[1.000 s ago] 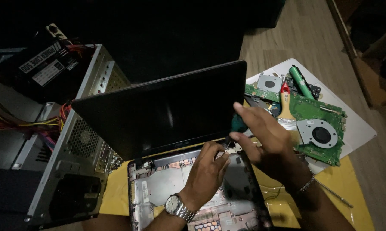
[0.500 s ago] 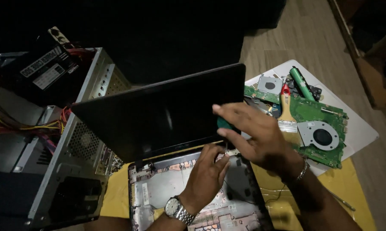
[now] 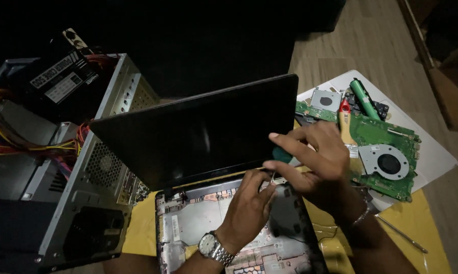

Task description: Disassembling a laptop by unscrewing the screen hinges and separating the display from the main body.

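Observation:
An opened laptop stands in front of me, its dark screen tilted up and its base stripped to the bare inner frame. My left hand, with a wristwatch on it, rests fingertips on the base at the right hinge. Just right of it, my right hand, wearing a bracelet, is shut on a green-handled screwdriver. Its tip points down at that hinge area and is hidden by my fingers.
A green circuit board with a fan lies on a white panel at the right, beside a green cylinder. An open desktop computer case with wires stands at the left. A thin metal tool lies on yellow cloth.
My right hand's fingers have shifted around the green handle, reaching slightly left. My left hand stays at the hinge.

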